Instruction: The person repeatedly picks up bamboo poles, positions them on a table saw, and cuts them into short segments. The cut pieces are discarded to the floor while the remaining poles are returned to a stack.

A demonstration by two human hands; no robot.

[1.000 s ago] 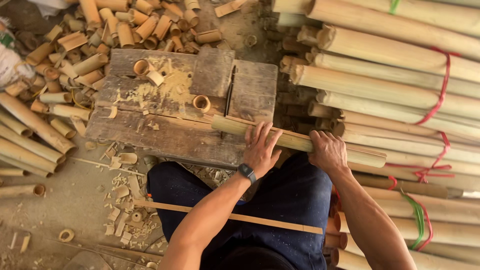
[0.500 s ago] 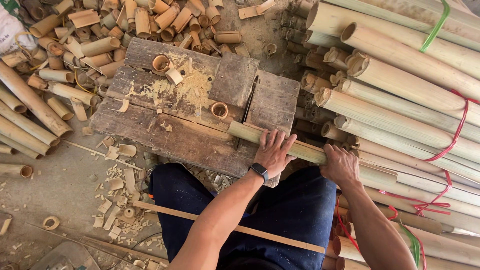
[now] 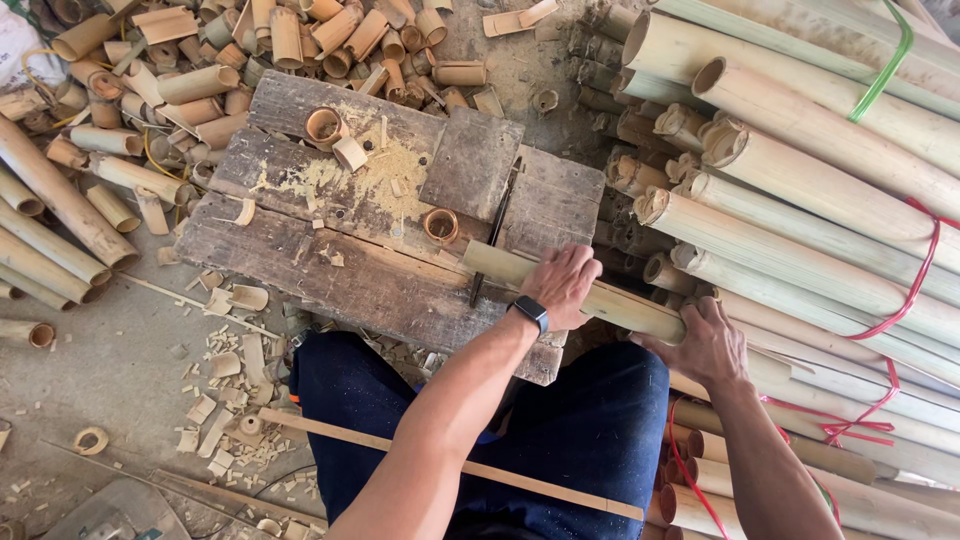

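Observation:
A long pale bamboo pole [image 3: 500, 264] lies across the near right part of a worn wooden bench [image 3: 330, 270]. My left hand [image 3: 562, 284], with a black watch on the wrist, presses down on the pole beside a thin dark saw blade [image 3: 497, 228] that stands in a slot of the bench. My right hand [image 3: 706, 346] grips the same pole further right, off the bench edge. A short cut bamboo ring [image 3: 440, 225] sits just left of the blade, near the pole's end. A thin wooden stick [image 3: 450, 464] lies across my lap.
Short cut bamboo pieces [image 3: 230, 50] are heaped behind and left of the bench. Bundles of long bamboo poles [image 3: 820, 190] tied with red and green straps fill the right side. Chips and offcuts [image 3: 225, 400] litter the floor at left. Two rings [image 3: 325, 125] and sawdust sit on the bench.
The view has shifted down and right, closer to the bench. Both hands stay on the pole; my left hand's fingers have closed flatter onto it, near the blade.

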